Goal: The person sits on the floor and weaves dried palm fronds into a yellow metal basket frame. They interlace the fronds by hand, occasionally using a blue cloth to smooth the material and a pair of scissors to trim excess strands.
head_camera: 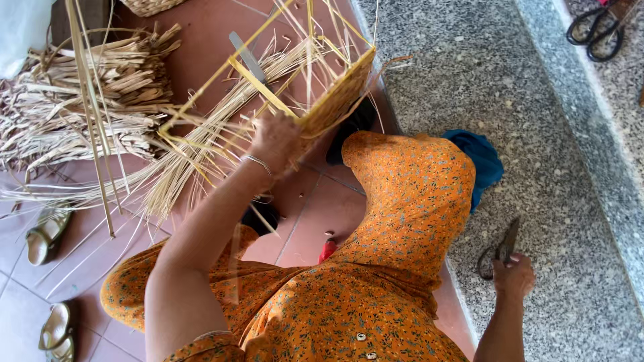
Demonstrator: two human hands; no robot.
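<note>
On red floor tiles [315, 214], near the granite step's [537, 134] edge: half-woven yellow basket frame [295, 87], tilted, loose straw strands [194, 154] trailing beneath. Left hand [275, 142] clamped on its lower rim, fingers curled tight. On the step, right hand [514, 275] closed round the handles of dark scissors [500, 251], blade pointing away. Sandals [47, 234] at the tiles' left edge.

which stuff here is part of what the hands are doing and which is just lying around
In use:
left hand holding the half-woven basket frame
right hand on the scissors
loose straw strips

Lying about:
sandals
blue cloth
second scissors
bundle of cut strips
</note>
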